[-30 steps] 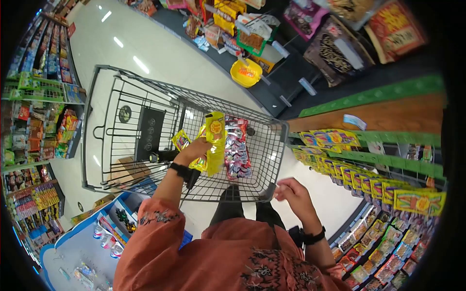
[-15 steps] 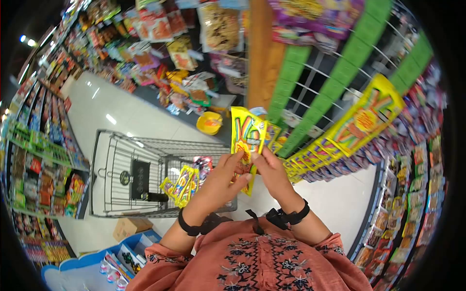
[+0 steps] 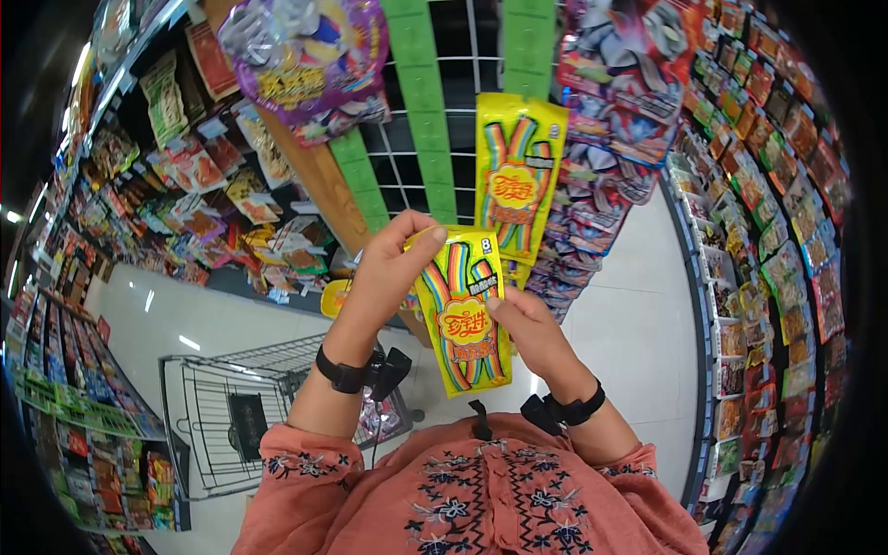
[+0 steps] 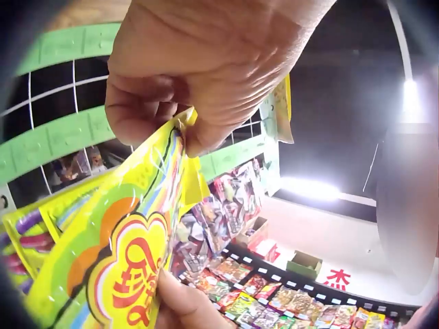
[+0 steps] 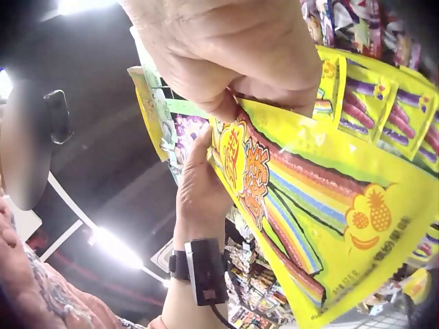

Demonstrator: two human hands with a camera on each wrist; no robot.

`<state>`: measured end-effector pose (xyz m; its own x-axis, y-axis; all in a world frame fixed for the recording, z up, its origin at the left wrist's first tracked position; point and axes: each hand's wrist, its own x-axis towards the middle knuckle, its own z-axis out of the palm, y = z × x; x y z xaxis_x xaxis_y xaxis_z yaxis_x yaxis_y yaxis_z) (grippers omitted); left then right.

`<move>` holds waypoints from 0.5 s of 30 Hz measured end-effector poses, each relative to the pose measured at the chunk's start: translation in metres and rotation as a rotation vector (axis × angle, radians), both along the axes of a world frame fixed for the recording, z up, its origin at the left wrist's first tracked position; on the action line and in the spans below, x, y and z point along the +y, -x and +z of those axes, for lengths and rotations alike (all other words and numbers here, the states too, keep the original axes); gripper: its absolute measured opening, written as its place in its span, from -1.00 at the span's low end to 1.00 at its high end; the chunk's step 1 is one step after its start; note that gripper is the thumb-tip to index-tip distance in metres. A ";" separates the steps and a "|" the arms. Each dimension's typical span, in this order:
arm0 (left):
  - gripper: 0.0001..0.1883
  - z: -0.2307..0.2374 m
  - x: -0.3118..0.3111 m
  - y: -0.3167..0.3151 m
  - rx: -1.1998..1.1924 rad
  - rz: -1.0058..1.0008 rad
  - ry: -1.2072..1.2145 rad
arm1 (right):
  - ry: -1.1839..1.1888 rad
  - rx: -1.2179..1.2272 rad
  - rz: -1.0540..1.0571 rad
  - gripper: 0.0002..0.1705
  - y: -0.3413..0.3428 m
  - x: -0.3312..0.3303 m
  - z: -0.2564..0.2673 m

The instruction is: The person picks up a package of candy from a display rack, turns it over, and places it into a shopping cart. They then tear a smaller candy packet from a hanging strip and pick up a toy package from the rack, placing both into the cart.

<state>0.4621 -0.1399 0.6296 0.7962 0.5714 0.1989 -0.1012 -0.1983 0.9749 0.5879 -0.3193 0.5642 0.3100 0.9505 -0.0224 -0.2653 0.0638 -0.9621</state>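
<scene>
A yellow candy bag (image 3: 465, 328) with rainbow strips and red lettering hangs between both hands in the head view. My left hand (image 3: 388, 273) pinches its upper left corner between thumb and fingers, which the left wrist view shows closely. Partway down the opposite edge, my right hand (image 3: 534, 340) holds the bag with its thumb on the front; its other fingers are partly hidden behind. Just beyond, a matching yellow bag (image 3: 520, 176) hangs at the front of a row on the rack.
Green shelf strips (image 3: 421, 102) cross a black wire grid. Purple packs (image 3: 310, 65) hang left of them, red and silver packs (image 3: 629, 83) to the right. A grey shopping cart (image 3: 208, 416) stands lower left with shiny packs inside. Stocked shelves (image 3: 731, 342) line the right.
The left hand has left the cart, where it held a yellow bag. Both hands now hold a bag before the rack; the left has shifted to its top corner. The view has turned rightward.
</scene>
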 end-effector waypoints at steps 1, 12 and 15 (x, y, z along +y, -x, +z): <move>-0.83 0.007 -0.007 -0.007 0.002 -0.009 -0.001 | -0.009 -0.003 -0.018 -0.64 -0.002 -0.006 0.005; -0.83 0.050 -0.034 -0.043 -0.069 -0.263 0.443 | -0.164 -0.077 -0.118 -0.58 -0.017 -0.030 0.034; -0.80 0.061 -0.033 -0.046 -0.061 -0.328 0.410 | -0.158 -0.073 -0.172 -0.60 -0.017 -0.030 0.038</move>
